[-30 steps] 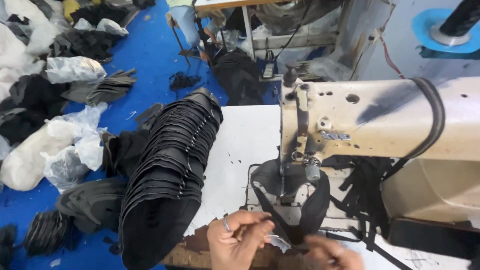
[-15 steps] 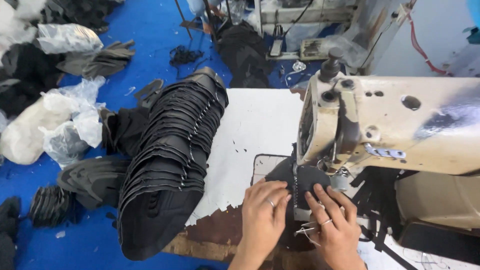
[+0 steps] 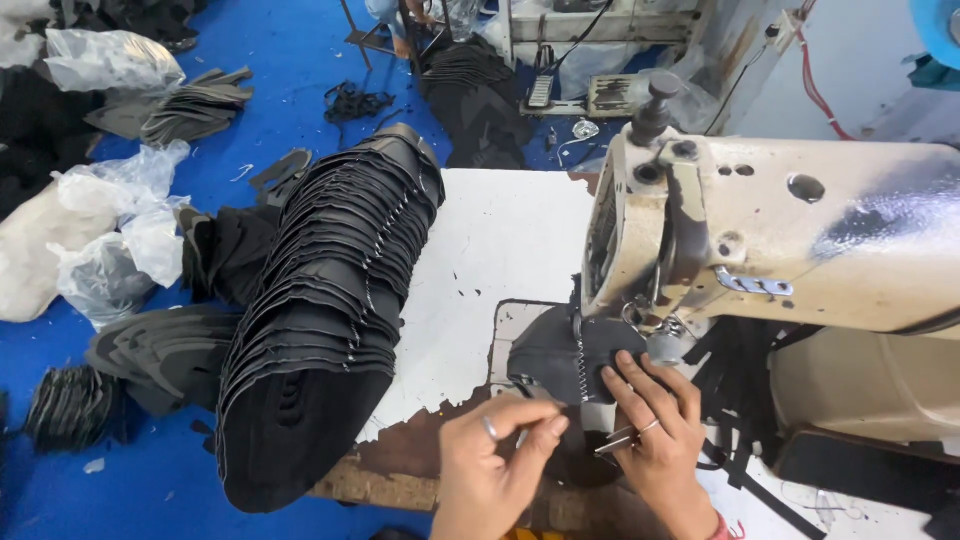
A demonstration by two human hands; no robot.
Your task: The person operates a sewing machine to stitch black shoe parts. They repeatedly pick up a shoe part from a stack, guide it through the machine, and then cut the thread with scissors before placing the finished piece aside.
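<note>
A black fabric piece (image 3: 548, 352) lies under the needle of a cream sewing machine (image 3: 770, 235). My left hand (image 3: 495, 465), with a ring on one finger, pinches the near edge of this piece with thumb and fingers together. My right hand (image 3: 655, 430) rests flat on the piece just below the presser foot and carries a small pair of metal snips hooked on its fingers. A long leaning stack of black cut pieces (image 3: 325, 300) lies on the white table (image 3: 500, 240) to the left of both hands.
The table's near edge is worn down to brown wood (image 3: 400, 470). Black straps (image 3: 740, 400) hang beside the machine. On the blue floor (image 3: 290, 60) lie plastic bags (image 3: 110, 240), piles of dark pieces (image 3: 190, 105) and a pedal stand (image 3: 560, 90).
The view has shifted closer over the machine. My left hand has drawn back toward me and now pinches the piece's near edge. My right hand stays pressed on the piece by the needle.
</note>
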